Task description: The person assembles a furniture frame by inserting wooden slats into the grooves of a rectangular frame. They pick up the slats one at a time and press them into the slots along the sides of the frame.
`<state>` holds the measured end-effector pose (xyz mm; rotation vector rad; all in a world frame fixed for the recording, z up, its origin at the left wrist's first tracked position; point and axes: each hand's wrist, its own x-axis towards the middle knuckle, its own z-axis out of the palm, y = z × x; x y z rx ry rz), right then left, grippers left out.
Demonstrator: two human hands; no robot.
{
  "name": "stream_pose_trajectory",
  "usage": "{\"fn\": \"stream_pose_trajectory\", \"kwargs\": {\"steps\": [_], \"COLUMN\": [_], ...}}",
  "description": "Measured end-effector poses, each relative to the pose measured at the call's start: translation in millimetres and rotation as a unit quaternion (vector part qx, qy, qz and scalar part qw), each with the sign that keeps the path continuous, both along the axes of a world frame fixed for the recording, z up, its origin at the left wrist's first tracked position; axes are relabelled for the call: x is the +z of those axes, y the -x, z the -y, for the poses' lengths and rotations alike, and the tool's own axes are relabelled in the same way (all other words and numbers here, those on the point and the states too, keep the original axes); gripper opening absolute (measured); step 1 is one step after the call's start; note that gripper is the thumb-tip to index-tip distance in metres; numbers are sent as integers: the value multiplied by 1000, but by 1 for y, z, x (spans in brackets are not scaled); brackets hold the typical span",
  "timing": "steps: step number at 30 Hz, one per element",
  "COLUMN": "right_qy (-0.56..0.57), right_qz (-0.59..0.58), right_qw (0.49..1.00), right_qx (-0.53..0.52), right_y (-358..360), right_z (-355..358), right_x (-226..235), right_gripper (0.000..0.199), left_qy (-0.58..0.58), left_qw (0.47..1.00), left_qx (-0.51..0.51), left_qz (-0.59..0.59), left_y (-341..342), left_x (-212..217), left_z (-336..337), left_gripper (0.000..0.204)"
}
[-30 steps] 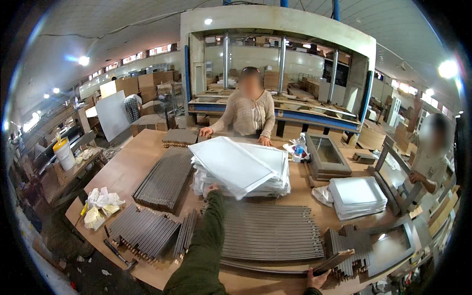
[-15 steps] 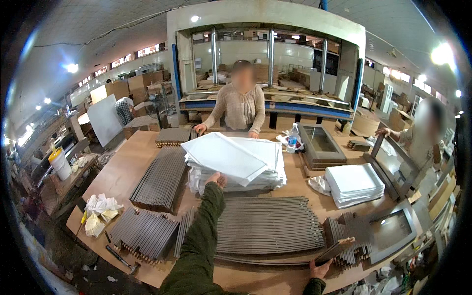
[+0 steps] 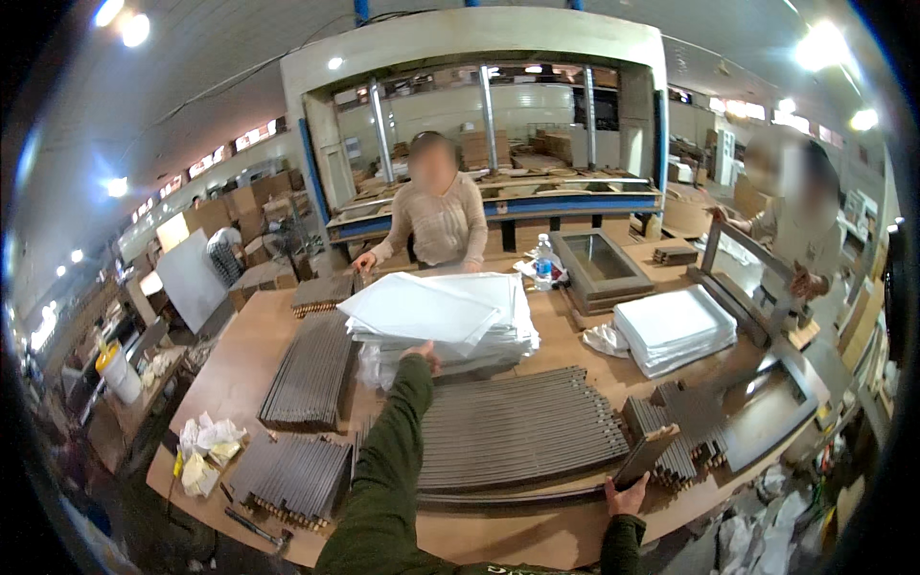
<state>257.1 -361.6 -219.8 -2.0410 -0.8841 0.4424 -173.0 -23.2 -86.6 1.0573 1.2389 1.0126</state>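
A stack of white panels (image 3: 516, 299) with loose wrapping stands at the middle of the table. Its top white panel (image 3: 422, 309) lies askew, jutting out to the left. My left hand (image 3: 425, 356), arm stretched forward, is closed at the near edge of this panel; the fingertips are partly hidden. At the lower right, my right hand (image 3: 625, 498) grips a brown frame piece (image 3: 646, 456) near a corner. This short piece tilts up, and a long brown rail (image 3: 517, 498) runs left from it along the near side of the rail bundle (image 3: 517, 431).
Across the table a co-worker (image 3: 441, 216) stands behind the stack; another person (image 3: 800, 220) holds a frame at the right. Brown strips (image 3: 307, 374) lie left, beside a hammer (image 3: 257, 529). A bottle (image 3: 543, 263), framed glass panel (image 3: 604, 264) and second white stack (image 3: 676, 326) stand right.
The view has shifted, moving the scene slightly left. The top panel lies flatter on its stack. The short frame piece in my right hand stands more steeply.
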Motion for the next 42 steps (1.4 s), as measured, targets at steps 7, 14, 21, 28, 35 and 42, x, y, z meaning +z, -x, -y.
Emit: {"fn": "stream_pose_trajectory", "kwargs": {"steps": [7, 14, 21, 28, 35, 42], "right_qy": [-36, -33, -97, -25, -177, -397], "right_qz": [-20, 3, -44, 95, -62, 67], "right_qw": [999, 999, 994, 995, 979, 910], "right_qx": [18, 38, -13, -11, 78, 102], "right_y": [1, -4, 2, 3, -6, -19], "right_z": [3, -7, 8, -4, 7, 7], "right_x": [8, -6, 21, -14, 35, 120], "right_gripper": [97, 95, 80, 79, 75, 87], "left_qy": [-42, -55, -256, -376, -428, -472], "left_qw": [957, 955, 896, 874, 902, 761], "left_qx": [-4, 106, 1, -17, 3, -206], "left_qz": [288, 273, 362, 306, 51, -394], "left_y": [29, 54, 18, 26, 5, -58], "left_x": [47, 107, 201, 219, 182, 195], "left_z": [-58, -73, 45, 137, 194, 264], "left_gripper": [38, 40, 18, 33, 24, 10]}}
